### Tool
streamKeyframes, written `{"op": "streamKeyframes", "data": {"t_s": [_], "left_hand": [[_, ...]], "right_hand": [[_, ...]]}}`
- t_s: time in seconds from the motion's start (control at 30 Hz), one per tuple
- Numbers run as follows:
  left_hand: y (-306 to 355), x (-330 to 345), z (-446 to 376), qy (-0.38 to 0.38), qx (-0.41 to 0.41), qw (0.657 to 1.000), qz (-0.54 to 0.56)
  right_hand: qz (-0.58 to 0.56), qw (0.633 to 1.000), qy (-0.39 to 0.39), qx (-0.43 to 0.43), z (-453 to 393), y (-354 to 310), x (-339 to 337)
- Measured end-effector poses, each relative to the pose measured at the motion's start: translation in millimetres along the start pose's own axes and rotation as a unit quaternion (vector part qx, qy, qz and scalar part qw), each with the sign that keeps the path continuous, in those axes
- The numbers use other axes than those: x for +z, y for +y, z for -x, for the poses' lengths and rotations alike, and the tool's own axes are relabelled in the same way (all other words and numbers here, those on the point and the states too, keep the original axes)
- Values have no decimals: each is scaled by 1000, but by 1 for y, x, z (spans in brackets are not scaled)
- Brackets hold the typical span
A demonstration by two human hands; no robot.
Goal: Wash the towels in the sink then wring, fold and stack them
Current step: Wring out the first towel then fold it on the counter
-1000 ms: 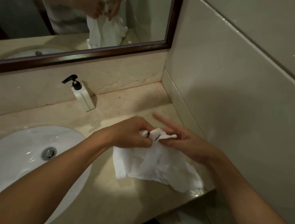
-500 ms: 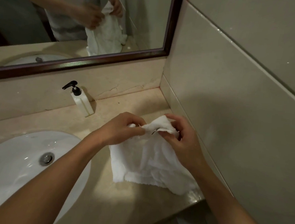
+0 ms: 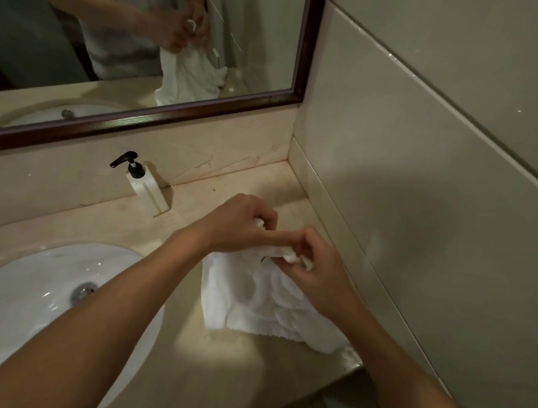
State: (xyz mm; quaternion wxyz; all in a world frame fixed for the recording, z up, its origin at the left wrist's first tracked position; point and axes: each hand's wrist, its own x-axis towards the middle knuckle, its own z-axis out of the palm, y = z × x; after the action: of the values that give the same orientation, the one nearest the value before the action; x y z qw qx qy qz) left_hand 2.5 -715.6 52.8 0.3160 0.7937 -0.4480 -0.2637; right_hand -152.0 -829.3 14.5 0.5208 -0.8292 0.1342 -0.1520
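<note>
A white towel [image 3: 263, 303] hangs from both hands above the beige counter [image 3: 216, 370], to the right of the sink [image 3: 18, 306]; its lower edge droops onto the counter near the front corner. My left hand [image 3: 240, 224] grips the towel's top edge, fingers curled over a bunched bit of cloth. My right hand [image 3: 317, 268] pinches the same top edge just to the right, fingers curled round a small wad. The two hands almost touch. The sink bowl is white, with a metal drain [image 3: 84, 289], and holds no towel that I can see.
A white soap dispenser [image 3: 146, 187] with a black pump stands against the back wall, left of my hands. A dark-framed mirror [image 3: 204, 107] hangs above it. A tiled wall [image 3: 421, 215] closes the counter's right side. The counter's front edge ends near the towel's lower corner.
My right hand has gone from extended fingers to curled fingers pinching the towel's top edge. Both hands shifted slightly along that edge; the towel still hangs over the counter.
</note>
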Motion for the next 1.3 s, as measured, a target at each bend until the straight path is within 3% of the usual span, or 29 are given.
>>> {"op": "streamKeyframes", "data": {"t_s": [0.07, 0.13, 0.23, 0.37, 0.57, 0.73, 0.83, 0.93, 1.13, 1.3], "left_hand": [[-1, -4, 2, -46, 3, 999, 2], [-4, -7, 5, -66, 11, 998, 8], [-12, -6, 8, -66, 9, 997, 50], [-16, -4, 14, -96, -19, 990, 101], [-10, -8, 15, -140, -5, 984, 107], [-19, -6, 18, -113, -24, 983, 144], [-18, -4, 20, -97, -23, 980, 175], [-19, -5, 22, -83, -30, 977, 195], [-33, -13, 31, -13, -56, 972, 227], [-29, -8, 31, -15, -31, 976, 213]], "right_hand": [[-106, 990, -65, 62, 1, -4, -4], [-104, 988, -87, 72, -1, -5, -4], [8, 998, -47, 30, -8, -7, -2], [154, 984, 2, -93, -15, -2, -1], [157, 980, -3, -124, -11, 5, 0], [106, 983, 79, -130, 1, 11, 0], [-5, 995, 85, -56, 4, 9, 5], [-177, 980, 67, 60, 3, 1, 3], [-220, 960, 130, 118, 7, 7, -18], [-116, 991, -23, 60, 0, -8, -8]]}}
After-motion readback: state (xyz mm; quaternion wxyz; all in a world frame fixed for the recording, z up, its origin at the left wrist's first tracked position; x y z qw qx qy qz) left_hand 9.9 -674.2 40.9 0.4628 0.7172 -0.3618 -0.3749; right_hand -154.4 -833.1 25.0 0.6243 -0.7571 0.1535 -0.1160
